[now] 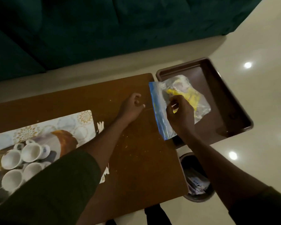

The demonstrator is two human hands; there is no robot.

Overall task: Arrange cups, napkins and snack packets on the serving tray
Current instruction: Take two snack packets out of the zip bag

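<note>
Pinching zip bag (182, 96) in right hand (181, 116), grip clamped on it over brown tray (217, 98). Left hand (131, 108) loosely curled, empty, on bench (136, 151). Cups (21, 161) far left.

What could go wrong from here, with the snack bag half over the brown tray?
1. The right hand pinches the zip bag, which straddles the gap between the table and the brown tray; if released early it may slip toward the bin below.
2. The left forearm reaches across beside the white cups; pulling back could knock them.
3. The bag's seal state is unclear, so snacks might spill.
</note>
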